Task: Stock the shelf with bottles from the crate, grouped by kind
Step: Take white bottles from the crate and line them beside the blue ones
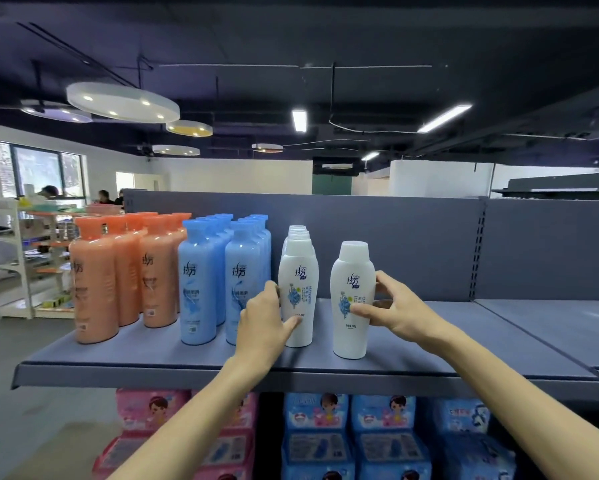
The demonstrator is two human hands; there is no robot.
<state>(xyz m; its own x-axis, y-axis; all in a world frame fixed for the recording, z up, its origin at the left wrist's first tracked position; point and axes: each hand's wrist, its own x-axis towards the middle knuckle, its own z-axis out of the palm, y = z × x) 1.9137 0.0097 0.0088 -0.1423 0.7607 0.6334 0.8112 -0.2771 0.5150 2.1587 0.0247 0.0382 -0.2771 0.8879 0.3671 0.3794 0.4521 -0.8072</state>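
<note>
Standing upright near the shelf's (429,344) front edge, a lone white bottle (351,306) gets pinched between the right hand's (400,311) thumb and fingers. Just left, the left hand (263,322) curls round the front bottle of the white row (298,289). Blue bottles (221,278) and orange bottles (124,271) fill the left end.

Head camera faces the shelf (187,362) straight on, close, slightly downward.
</note>
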